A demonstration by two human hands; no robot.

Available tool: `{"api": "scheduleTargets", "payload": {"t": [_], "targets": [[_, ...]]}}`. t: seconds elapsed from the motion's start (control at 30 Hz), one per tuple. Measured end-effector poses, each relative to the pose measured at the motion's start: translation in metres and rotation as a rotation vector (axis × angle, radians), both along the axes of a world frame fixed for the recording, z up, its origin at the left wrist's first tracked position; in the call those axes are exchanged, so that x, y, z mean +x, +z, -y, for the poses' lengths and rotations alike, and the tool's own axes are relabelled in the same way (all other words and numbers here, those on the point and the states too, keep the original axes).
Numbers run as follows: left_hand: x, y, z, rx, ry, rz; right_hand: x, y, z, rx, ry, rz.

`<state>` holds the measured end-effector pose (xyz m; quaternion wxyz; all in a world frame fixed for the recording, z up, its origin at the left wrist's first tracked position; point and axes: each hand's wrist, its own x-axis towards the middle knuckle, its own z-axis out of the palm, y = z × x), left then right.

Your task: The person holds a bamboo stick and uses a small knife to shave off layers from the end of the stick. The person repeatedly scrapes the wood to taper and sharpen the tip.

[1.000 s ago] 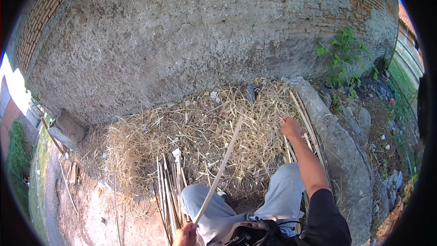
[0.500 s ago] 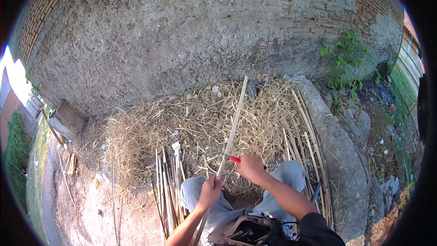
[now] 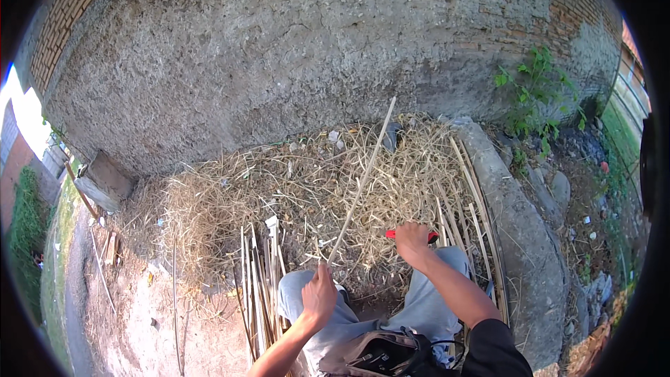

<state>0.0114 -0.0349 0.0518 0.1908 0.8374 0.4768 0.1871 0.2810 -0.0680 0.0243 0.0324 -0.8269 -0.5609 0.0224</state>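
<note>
My left hand (image 3: 319, 296) is closed around the lower end of a long pale bamboo strip (image 3: 365, 178), just above my left knee. The strip slants up and away to the right, its far tip close to the wall. Over my right knee, my right hand (image 3: 413, 243) grips a red-handled tool (image 3: 391, 234). Only the red ends of its handle show on either side of my fist; its blade cannot be made out. The tool is apart from the strip.
Bamboo strips lie in a bundle (image 3: 259, 286) by my left leg, and more strips (image 3: 481, 216) lie by my right. Pale shavings (image 3: 230, 216) cover the ground up to a rough wall (image 3: 279, 49). A concrete kerb (image 3: 516, 237) curves along the right; a leafy plant (image 3: 534, 101) grows beyond.
My right hand with the red tool has moved right, away from the strip. The strip has turned narrower to view, and its far tip has shifted up and right.
</note>
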Motion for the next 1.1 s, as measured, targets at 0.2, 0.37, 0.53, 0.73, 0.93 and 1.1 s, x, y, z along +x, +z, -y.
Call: {"api": "scheduleTargets", "payload": {"t": [0.2, 0.37, 0.53, 0.73, 0.93, 1.1], "targets": [[0.006, -0.01, 0.001, -0.165, 0.009, 0.153, -0.039, 0.041, -0.003, 0.105, -0.123, -0.358], [0.019, -0.006, -0.004, -0.425, -0.074, 0.401, -0.069, 0.046, 0.002, 0.062, 0.006, -0.437], [0.027, 0.0, -0.005, -0.593, -0.092, 0.494, -0.068, 0.046, 0.004, 0.042, -0.008, -0.42], [0.029, -0.008, -0.003, -0.393, -0.102, 0.343, -0.068, 0.041, 0.005, 0.008, -0.026, -0.402], [0.031, -0.009, -0.001, -0.328, -0.127, 0.283, -0.062, 0.007, -0.012, -0.007, -0.077, -0.355], [0.014, -0.018, 0.029, -0.322, -0.205, 0.283, -0.013, 0.022, -0.021, 0.115, -0.196, -0.336]]}}
